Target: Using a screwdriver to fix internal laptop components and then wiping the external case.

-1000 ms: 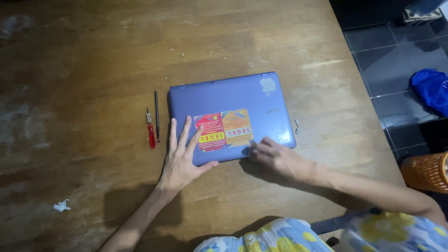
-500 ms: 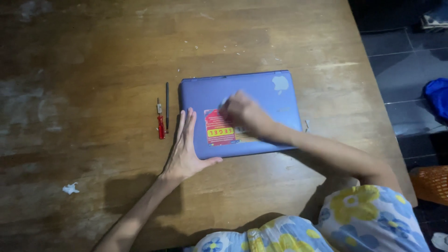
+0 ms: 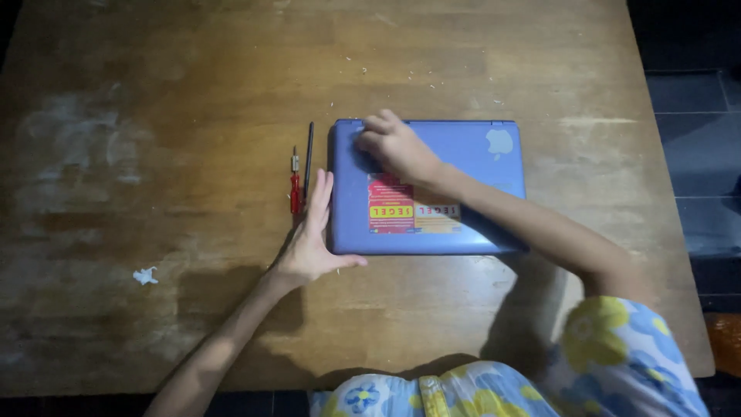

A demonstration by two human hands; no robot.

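Observation:
A closed blue-purple laptop [image 3: 471, 177] lies flat on the wooden table [image 3: 193, 93], with a red and a yellow sticker on its lid. My left hand [image 3: 310, 243] rests flat against the laptop's left near corner, fingers spread, thumb along the front edge. My right hand [image 3: 394, 145] reaches across the lid and presses on its far left corner with bent fingers. Just left of the laptop lie a small red-handled screwdriver [image 3: 295, 185] and a thin dark rod-like tool [image 3: 309, 158], side by side.
A small white scrap [image 3: 145, 275] lies on the table at the left. Pale crumbs dot the far part of the tabletop. Dark floor tiles [image 3: 695, 116] show past the table's right edge, and something orange [image 3: 727, 340] sits at the lower right.
My right hand has moved from the laptop's near right side across the lid to its far left corner. My left hand stayed at the left near corner.

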